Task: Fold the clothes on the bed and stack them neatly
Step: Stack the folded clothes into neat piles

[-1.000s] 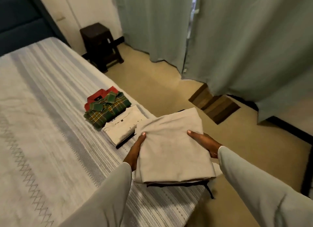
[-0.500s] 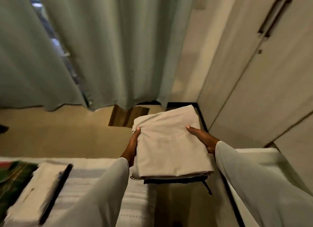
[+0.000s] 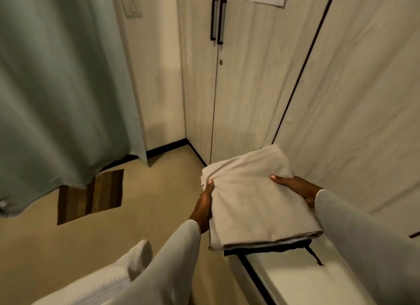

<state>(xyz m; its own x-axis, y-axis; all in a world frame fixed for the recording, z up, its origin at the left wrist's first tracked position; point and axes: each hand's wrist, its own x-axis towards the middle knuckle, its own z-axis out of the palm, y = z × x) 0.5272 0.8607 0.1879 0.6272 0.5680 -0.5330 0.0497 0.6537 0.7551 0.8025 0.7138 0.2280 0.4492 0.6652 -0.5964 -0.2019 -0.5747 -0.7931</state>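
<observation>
A stack of folded clothes (image 3: 254, 200) is held in the air in front of me, a beige piece on top, a white layer and a black garment with a dangling cord beneath. My left hand (image 3: 203, 205) grips its left edge, thumb on top. My right hand (image 3: 295, 187) grips the right edge, thumb on the beige cloth and fingers under. The stack hovers above a white ledge (image 3: 302, 279) beside the wardrobe. The bed is out of view.
A pale wardrobe with two black handles (image 3: 217, 20) stands straight ahead, another panel close on the right. A green curtain (image 3: 56, 88) hangs at left over a brown striped mat (image 3: 91, 196) on the beige floor. My leg and socked foot (image 3: 139, 259) show below.
I have turned right, away from the bed, carrying the stack with both hands. The bed and the other folded clothes have left the view; the wardrobe now fills it.
</observation>
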